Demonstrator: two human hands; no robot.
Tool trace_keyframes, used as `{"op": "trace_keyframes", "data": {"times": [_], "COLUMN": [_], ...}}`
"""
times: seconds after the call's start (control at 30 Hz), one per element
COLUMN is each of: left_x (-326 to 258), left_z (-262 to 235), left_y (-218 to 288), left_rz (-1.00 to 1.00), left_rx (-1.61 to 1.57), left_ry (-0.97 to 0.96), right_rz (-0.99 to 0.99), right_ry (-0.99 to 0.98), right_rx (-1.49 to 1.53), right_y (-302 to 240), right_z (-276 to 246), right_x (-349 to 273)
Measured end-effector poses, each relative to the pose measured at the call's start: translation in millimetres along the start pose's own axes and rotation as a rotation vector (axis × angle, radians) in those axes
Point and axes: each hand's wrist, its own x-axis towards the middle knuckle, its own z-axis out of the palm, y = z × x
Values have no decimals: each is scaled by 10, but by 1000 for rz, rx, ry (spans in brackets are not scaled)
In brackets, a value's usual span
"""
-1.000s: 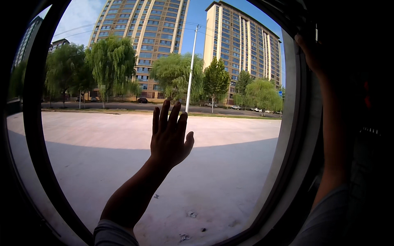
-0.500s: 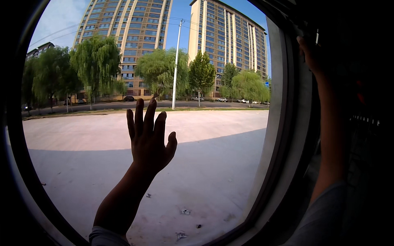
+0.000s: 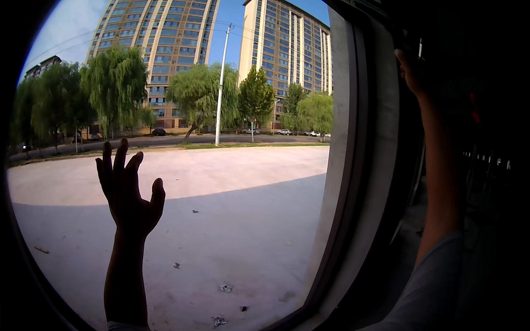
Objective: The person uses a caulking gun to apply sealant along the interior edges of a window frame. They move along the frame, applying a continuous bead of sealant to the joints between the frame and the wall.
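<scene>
My left hand [image 3: 131,196] is raised in front of a large window, dark against the bright outdoors. Its fingers point up and the thumb stands apart; it holds nothing. Whether it touches a pane I cannot tell. To the right of the window's dark frame [image 3: 353,165], my right hand [image 3: 413,71] is lifted high at the end of a nearly straight arm. Deep shadow hides most of its fingers, so any grip is not visible. A thin bright strip [image 3: 420,48] shows just beside it.
Beyond the window lies pale paved ground [image 3: 248,231] with bits of litter [image 3: 225,288] on it. Farther off stand a white pole [image 3: 222,88], willow trees [image 3: 113,83], parked cars and tall buildings [image 3: 160,55]. The interior at right is very dark.
My left hand has moved left across the window, its forearm now more upright. The window and outdoor scene have shifted left in view. My right hand stays at nearly the same raised spot.
</scene>
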Motion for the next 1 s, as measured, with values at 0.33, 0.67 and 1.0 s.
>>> {"op": "trace_keyframes", "data": {"times": [0.33,0.67,1.0], "left_x": [-37,-83,-101], "left_z": [-75,-30,-44], "left_y": [-359,-405,-521], "left_rz": [38,33,80], "left_rx": [52,56,126], "left_ry": [20,51,40], "right_rz": [-55,-176,-23], "right_ry": [41,54,36], "right_rx": [-40,53,-7], "right_y": [362,952,885], "right_z": [-38,-118,-208], "right_x": [29,134,26]}}
